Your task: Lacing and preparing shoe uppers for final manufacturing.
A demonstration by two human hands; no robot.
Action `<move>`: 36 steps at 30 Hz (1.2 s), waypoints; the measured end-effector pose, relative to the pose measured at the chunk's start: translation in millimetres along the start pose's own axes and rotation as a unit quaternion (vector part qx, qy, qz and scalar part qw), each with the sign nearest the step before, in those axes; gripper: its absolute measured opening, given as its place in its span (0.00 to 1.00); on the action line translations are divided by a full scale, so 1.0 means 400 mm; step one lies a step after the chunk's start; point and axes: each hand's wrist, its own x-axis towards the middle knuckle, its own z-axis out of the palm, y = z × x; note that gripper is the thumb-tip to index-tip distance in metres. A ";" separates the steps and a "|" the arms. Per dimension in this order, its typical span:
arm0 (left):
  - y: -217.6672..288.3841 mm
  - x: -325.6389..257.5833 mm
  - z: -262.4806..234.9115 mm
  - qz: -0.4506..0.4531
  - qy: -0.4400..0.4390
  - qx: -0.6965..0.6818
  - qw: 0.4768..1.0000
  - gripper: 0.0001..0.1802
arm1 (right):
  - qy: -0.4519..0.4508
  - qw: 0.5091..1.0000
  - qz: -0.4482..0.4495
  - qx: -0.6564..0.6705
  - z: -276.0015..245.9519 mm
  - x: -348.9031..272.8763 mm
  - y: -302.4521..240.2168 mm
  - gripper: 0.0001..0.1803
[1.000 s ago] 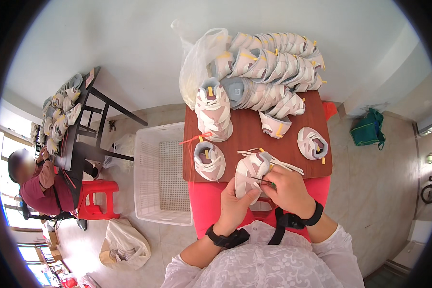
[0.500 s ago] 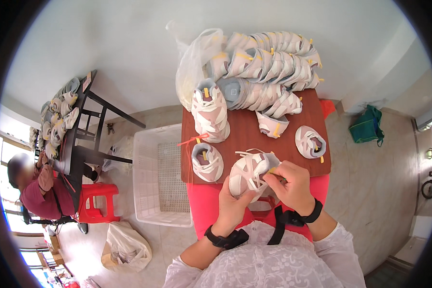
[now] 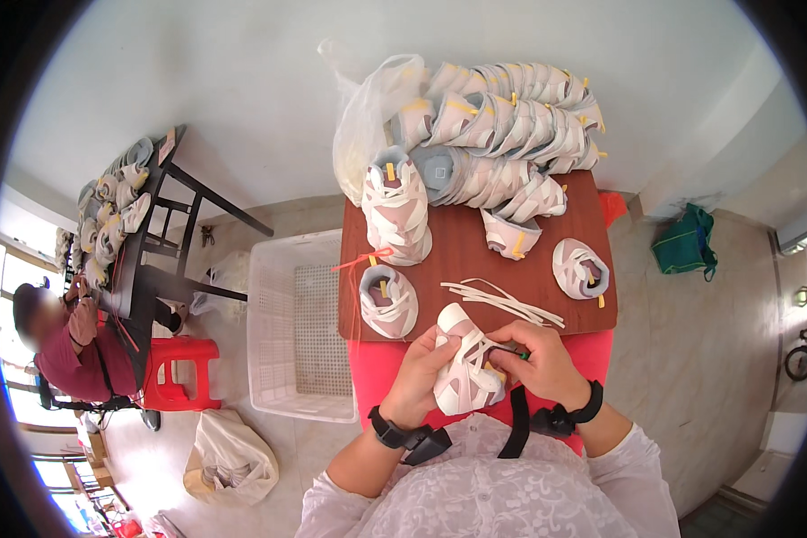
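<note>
My left hand [image 3: 424, 372] grips the side of a small white and pink shoe upper [image 3: 462, 369], thumb on top. The upper is held over my lap at the table's near edge, its crossed laces facing up. At the lace opening, my right hand [image 3: 536, 359] pinches a thin dark tool with a green part [image 3: 523, 355]; most of it is hidden by the fingers. Just beyond lies a bundle of loose white laces [image 3: 498, 300]. Another upper [image 3: 388, 302] stands to the left, and one more [image 3: 580, 269] rests at the right.
Rows of nested uppers [image 3: 511, 121] fill the back of the brown table [image 3: 475, 238], beside a clear plastic bag [image 3: 360, 125]. A red cord [image 3: 357, 263] hangs at the left edge. A white crate [image 3: 273, 359] stands left; a person [image 3: 85, 350] works at a black table [image 3: 152, 215].
The upper has come nearer to me and turned so its toe points away. The lace bundle on the table is now uncovered. My right hand stays at the lace opening.
</note>
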 end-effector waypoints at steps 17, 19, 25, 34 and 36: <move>-0.042 0.014 0.010 0.172 0.093 0.093 0.976 0.13 | 0.194 0.962 -0.133 -0.142 0.054 -0.017 -0.022 0.08; -0.047 0.009 0.018 0.193 0.119 0.186 0.956 0.13 | 0.199 0.961 -0.125 -0.147 0.060 -0.012 -0.016 0.09; -0.041 0.008 0.030 0.204 0.130 0.289 0.926 0.10 | 0.153 0.940 -0.192 -0.237 0.061 0.001 -0.019 0.09; -0.042 0.011 0.023 0.170 0.137 0.350 0.911 0.10 | 0.067 0.914 -0.192 -0.350 0.061 0.005 0.000 0.09; -0.036 0.005 0.023 0.147 0.102 0.297 0.938 0.10 | 0.065 0.925 -0.172 -0.333 0.048 0.014 -0.006 0.08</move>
